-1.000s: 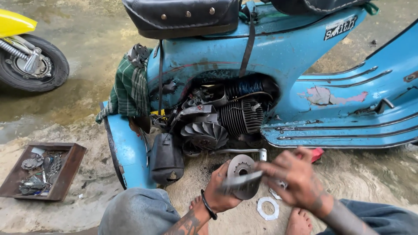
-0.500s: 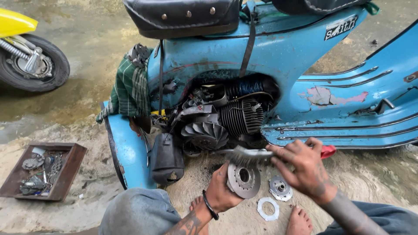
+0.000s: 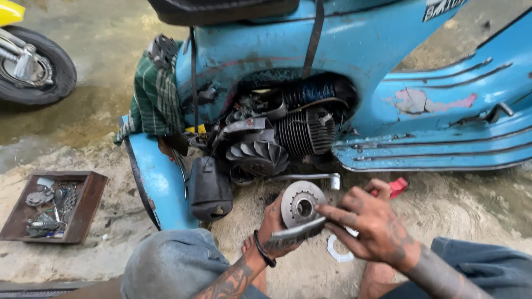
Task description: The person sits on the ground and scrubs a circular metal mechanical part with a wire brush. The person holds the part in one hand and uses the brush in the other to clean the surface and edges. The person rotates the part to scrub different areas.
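My left hand [image 3: 271, 227] holds a round metal disc [image 3: 302, 204] with a toothed central hole, tilted toward me. My right hand [image 3: 368, 224] grips a flat metal file [image 3: 293, 233] laid across the disc's lower edge. Both hands hover over the sandy ground just below the exposed engine [image 3: 277, 135] of a blue scooter [image 3: 354, 72]. A white ring gasket [image 3: 335, 252] lies on the ground under my right hand, partly hidden. My knees in grey trousers frame the bottom of the view.
A wooden tray [image 3: 88, 207] with several small metal parts sits at left. A green checked cloth [image 3: 155, 97] hangs on the scooter's rear. A kick lever [image 3: 310, 177] sticks out low. A red object [image 3: 398, 187] lies beyond my right hand. Another vehicle's wheel [image 3: 41, 66] stands far left.
The view has drawn closer. My right hand came back down from the engine with the file onto the disc, and my left hand turned the disc up toward me.
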